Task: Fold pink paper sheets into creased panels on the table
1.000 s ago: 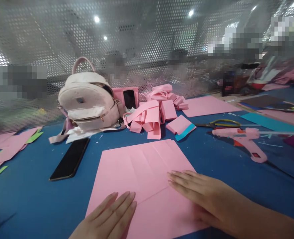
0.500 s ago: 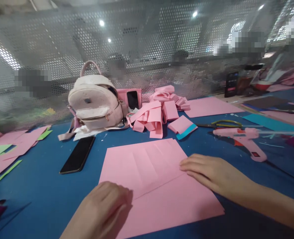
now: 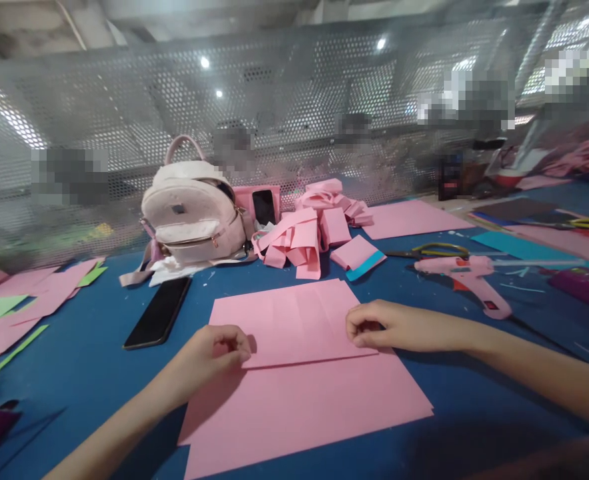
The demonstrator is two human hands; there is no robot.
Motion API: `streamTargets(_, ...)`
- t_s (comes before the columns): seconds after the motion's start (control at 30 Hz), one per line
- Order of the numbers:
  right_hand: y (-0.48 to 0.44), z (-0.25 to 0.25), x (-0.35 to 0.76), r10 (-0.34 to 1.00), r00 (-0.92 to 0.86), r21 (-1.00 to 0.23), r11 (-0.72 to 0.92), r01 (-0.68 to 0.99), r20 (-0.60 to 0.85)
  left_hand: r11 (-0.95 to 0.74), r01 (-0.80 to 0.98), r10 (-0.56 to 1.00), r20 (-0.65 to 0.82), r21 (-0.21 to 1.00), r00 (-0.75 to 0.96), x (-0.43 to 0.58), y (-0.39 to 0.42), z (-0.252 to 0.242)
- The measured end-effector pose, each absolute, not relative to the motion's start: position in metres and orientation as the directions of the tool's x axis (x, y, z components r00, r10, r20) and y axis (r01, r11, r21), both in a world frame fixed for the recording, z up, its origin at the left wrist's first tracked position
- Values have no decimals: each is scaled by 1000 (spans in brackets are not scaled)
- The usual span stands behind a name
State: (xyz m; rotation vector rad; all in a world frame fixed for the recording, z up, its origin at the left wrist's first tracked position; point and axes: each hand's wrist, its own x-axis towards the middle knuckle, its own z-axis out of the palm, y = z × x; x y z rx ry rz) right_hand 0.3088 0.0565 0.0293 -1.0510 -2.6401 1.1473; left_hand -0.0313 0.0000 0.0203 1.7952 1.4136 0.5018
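A creased pink paper sheet (image 3: 297, 327) lies over other pink sheets (image 3: 307, 413) in front of me. My left hand (image 3: 222, 350) is closed on its near left corner, thumb and fingers pinched. My right hand (image 3: 374, 325) has its fingers curled at the near right corner, with the paper's edge at the fingertips. The near edge between both hands looks slightly raised and throws a thin shadow on the sheets below. Faint parallel creases run from the far side toward me.
Left of the paper lies a black phone (image 3: 158, 313), with a pale backpack (image 3: 192, 213) behind it. Pink paper strips (image 3: 304, 233) are heaped at the back. On the right are a pink glue gun (image 3: 467, 273), yellow-handled scissors (image 3: 439, 249) and a purple object (image 3: 582, 287).
My left hand has moved away from me and now pinches the top sheet's corner. The right fingers, flat before, are curled on the edge. The sheet's near edge runs more level.
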Motion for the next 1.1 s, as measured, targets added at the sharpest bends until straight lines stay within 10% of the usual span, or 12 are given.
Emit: streamTargets(1.1,42,51,311,707,-707,-554,597,580,21,-179,654,956,-28,735,292,-48,-33,37)
